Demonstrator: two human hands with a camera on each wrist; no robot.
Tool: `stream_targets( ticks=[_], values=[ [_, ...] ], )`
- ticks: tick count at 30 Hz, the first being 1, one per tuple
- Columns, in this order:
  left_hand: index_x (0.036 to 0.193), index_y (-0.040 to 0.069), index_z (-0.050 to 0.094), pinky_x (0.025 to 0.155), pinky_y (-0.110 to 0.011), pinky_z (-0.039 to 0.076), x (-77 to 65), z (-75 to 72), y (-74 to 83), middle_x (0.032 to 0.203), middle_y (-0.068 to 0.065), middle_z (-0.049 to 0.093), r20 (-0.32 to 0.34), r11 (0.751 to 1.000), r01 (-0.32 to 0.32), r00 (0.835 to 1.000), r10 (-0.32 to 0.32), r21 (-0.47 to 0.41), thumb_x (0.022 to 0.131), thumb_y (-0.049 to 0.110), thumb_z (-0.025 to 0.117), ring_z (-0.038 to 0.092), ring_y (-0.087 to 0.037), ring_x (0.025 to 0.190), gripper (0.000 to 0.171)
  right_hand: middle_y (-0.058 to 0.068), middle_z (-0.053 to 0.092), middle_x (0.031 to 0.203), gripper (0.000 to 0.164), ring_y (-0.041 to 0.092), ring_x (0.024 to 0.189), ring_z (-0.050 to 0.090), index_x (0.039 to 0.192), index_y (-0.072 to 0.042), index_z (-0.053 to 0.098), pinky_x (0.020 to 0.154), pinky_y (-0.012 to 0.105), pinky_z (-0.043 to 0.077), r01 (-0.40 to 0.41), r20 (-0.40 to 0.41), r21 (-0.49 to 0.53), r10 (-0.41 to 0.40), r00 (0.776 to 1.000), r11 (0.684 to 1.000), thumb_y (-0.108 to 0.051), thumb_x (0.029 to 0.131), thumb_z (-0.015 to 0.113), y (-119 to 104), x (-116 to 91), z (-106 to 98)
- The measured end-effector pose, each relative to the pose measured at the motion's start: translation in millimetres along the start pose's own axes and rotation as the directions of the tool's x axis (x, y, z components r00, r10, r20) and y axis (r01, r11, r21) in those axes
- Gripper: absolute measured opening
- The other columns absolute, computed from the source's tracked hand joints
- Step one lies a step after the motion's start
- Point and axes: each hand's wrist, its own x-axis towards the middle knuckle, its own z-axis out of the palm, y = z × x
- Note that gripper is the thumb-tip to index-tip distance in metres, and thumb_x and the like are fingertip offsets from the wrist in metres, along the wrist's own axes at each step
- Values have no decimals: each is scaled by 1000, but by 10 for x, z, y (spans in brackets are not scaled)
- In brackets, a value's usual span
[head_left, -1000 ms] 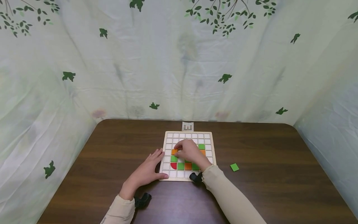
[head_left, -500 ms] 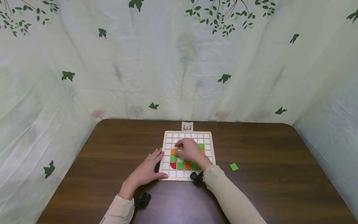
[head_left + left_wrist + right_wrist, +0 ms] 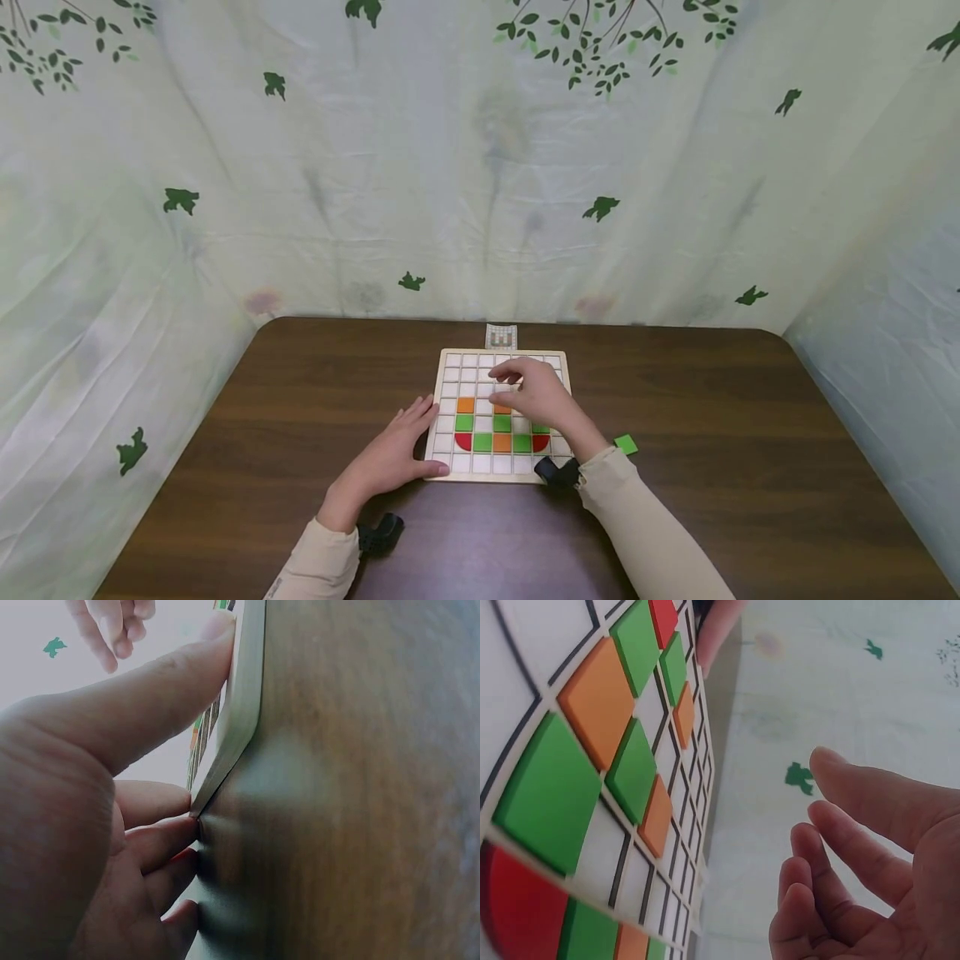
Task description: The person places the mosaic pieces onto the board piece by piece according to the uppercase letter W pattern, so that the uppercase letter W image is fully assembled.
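Note:
A gridded wooden board (image 3: 495, 478) lies on the table. My left hand (image 3: 392, 454) rests at its near left corner, thumb (image 3: 169, 694) on the rim and straight fingers along the side. Above the board's middle my right hand (image 3: 542, 398) hovers, thumb and fingers apart, nothing between them. Green, orange and red tiles sit in the grid's squares. On the left side an orange tile (image 3: 466, 405) is above a green tile (image 3: 464, 423) and a rounded red tile (image 3: 463, 442). The right wrist view shows a far column with a green tile (image 3: 581, 930) nearest the hand's side. The right hand hides part of the grid.
One loose green tile (image 3: 626, 444) lies on the dark wooden table (image 3: 720, 400), right of the board and beside the right sleeve. Behind the board lies a small printed card (image 3: 501, 337). A leaf-patterned curtain (image 3: 450, 167) hangs behind the table.
My right hand has moved right and away from the orange tile on the left side, its thumb and fingers now apart. More tiles show in the front rows. My left hand has stayed put.

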Motion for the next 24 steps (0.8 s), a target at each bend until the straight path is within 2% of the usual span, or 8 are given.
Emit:
stream_targets(
  ticks=[11, 19, 24],
  values=[
    [155, -1, 34, 122, -53, 16, 7, 9, -2, 164, -18, 24, -4, 1000, 1, 1000, -1, 9, 82, 41, 82, 15, -35, 153, 98, 12, 71, 112, 34, 27, 98, 60, 119, -4, 73, 83, 39, 51, -25, -50, 46, 27, 998, 999, -17, 88, 79, 253, -291, -268],
    [154, -2, 35, 122, -53, 16, 13, 17, -5, 163, -18, 25, -3, 1000, -9, 1000, 9, 10, 82, 40, 83, 16, -35, 153, 96, 9, 69, 111, 35, 23, 93, 58, 120, -6, 72, 79, 37, 51, -123, -72, 44, 126, 989, 991, -18, 88, 78, 502, -586, -458],
    [154, -2, 34, 122, -54, 17, 12, 17, -15, 163, -18, 25, -7, 1000, -11, 1000, 11, 10, 82, 41, 82, 16, -35, 153, 97, 10, 70, 115, 36, 23, 98, 63, 121, -6, 71, 82, 40, 53, -136, -92, 18, 137, 986, 991, -19, 88, 79, 661, -752, -575]
  ],
)
